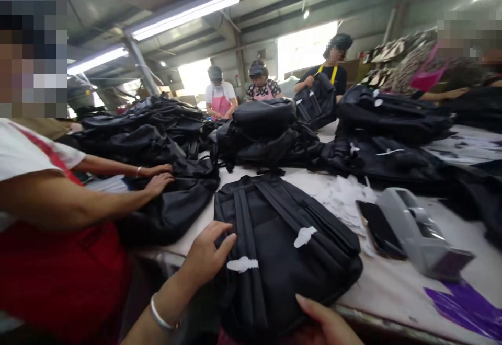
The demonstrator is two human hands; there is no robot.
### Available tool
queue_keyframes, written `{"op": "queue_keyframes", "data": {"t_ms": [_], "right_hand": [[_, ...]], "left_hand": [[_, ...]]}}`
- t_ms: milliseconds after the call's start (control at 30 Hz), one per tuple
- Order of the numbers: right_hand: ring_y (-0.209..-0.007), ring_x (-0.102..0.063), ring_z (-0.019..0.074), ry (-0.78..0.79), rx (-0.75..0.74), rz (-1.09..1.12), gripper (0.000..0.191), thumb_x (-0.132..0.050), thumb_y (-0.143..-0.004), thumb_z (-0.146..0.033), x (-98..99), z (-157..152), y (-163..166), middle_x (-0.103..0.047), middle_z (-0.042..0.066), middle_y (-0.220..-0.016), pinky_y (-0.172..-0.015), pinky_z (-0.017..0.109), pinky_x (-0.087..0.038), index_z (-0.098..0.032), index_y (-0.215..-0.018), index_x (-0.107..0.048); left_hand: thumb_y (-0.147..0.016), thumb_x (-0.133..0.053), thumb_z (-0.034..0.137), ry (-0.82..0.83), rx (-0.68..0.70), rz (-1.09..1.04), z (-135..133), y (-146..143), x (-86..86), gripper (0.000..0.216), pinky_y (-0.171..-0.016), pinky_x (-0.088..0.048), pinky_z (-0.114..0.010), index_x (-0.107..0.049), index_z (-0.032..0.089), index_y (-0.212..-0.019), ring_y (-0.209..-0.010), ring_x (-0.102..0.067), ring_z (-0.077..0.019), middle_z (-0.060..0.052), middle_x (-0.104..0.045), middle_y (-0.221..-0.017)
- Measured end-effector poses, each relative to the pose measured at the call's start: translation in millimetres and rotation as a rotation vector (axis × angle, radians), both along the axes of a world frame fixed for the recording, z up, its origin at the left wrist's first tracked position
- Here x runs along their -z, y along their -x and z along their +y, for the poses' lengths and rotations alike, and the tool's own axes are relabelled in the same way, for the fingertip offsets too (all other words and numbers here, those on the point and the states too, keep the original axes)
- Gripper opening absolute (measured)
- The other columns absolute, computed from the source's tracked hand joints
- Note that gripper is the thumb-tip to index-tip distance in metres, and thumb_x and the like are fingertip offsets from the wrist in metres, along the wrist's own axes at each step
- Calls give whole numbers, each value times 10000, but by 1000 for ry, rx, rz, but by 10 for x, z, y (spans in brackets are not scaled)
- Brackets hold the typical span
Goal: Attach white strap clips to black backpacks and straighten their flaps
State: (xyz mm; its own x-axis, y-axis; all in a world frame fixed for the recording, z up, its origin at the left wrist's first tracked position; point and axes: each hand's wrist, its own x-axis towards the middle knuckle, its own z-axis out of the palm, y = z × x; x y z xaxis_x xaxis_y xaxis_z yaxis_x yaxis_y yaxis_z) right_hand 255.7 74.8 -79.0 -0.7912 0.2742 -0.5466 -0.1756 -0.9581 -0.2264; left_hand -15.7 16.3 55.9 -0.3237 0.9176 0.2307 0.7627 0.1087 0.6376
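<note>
In front of me a black backpack (274, 230) lies tilted over the table edge, its shoulder straps facing up. Two white wraps or tags, a left one (242, 264) and a right one (305, 236), sit on the straps. My left hand (207, 253), with a bangle at the wrist, rests against the backpack's left side, thumb and fingers slightly apart. At the bottom edge my right hand (327, 321) grips the backpack; its thumb lies on top and the other fingers are hidden beneath.
On the right stand a grey tape dispenser (415, 230), a black phone (381, 229), white paper pieces (345, 198) and purple plastic (466, 306). Piles of black bags (266, 130) line the table (384, 282). At left, a co-worker's hands (159, 180) touch another bag; other people work behind.
</note>
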Motion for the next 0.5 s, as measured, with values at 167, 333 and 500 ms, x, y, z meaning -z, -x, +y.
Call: {"op": "queue_keyframes", "data": {"t_ms": [167, 333, 500], "right_hand": [[-1010, -689, 319, 59, 92, -122, 501, -814, -677, -230, -41, -7, 5, -724, 163, -1097, -1015, 504, -477, -68, -1122, -651], [-1051, -678, 298, 52, 107, -153, 505, -802, -704, -237, -90, -48, 20, -717, 156, -1120, -1027, 467, -487, -82, -1158, -643], [-1055, -674, 316, 29, 84, -165, 475, -798, -709, -243, -100, -90, 34, -727, 161, -1089, -1016, 490, -497, -80, -1132, -655]], "left_hand": [[-815, -605, 579, 16, -433, -699, -742, -45, 635, 590, -859, -542, -373, -596, 141, -1210, -1108, -617, -285, -141, -666, -1183], [-731, -719, 586, 5, -477, -1099, -941, -581, 924, 688, -881, -544, -396, -584, 154, -1249, -1127, -621, -304, -150, -662, -1214], [-709, -779, 501, -89, -456, -1337, -842, -689, 954, 592, -921, -524, -415, -659, 122, -1147, -1028, -670, -300, -153, -725, -1052]]}}
